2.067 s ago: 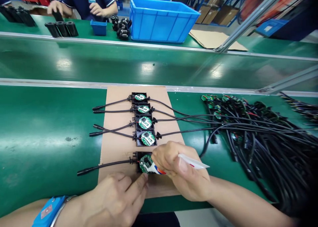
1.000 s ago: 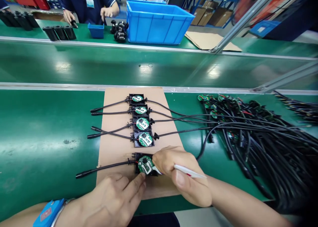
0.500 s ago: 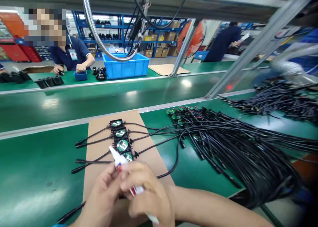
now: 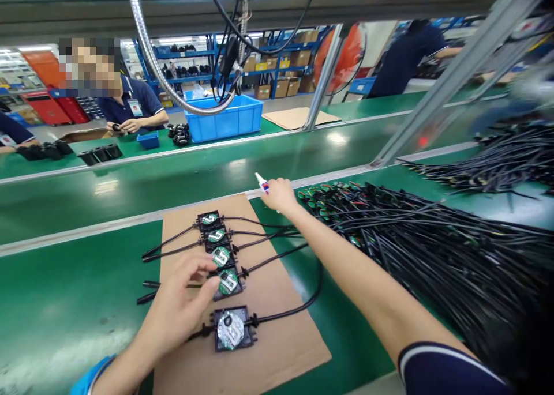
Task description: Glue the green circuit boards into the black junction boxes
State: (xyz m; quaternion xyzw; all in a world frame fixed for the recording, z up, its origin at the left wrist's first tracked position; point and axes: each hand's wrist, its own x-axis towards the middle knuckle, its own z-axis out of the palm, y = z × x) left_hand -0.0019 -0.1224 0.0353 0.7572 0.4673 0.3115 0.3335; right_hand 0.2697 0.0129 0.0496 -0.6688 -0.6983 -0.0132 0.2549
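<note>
My right hand point(image 4: 280, 195) is stretched out toward the far side of the bench, closed around a small white glue tube point(image 4: 262, 183) whose pointed nozzle sticks up to the left. My left hand point(image 4: 184, 291) has its thumb and fingers apart beside a row of black square housings. Its fingertips are close to a green circuit board point(image 4: 228, 281); whether they touch cannot be made out. Several housings, each with a round board and black cables, lie in line on a cardboard sheet point(image 4: 285, 349). The nearest housing point(image 4: 234, 330) sits a little apart from the others.
A large heap of black cables point(image 4: 415, 245) with boards at their ends covers the right side of the bench. Behind a metal rail, a person point(image 4: 130, 104) works across the line near a blue bin point(image 4: 225, 118). A metal hose point(image 4: 145, 43) hangs overhead.
My hands, together at the tube before, have separated. The right carried the tube away to the far right; the left moved beside the housings, uncovering the nearest one. The view shifted slightly.
</note>
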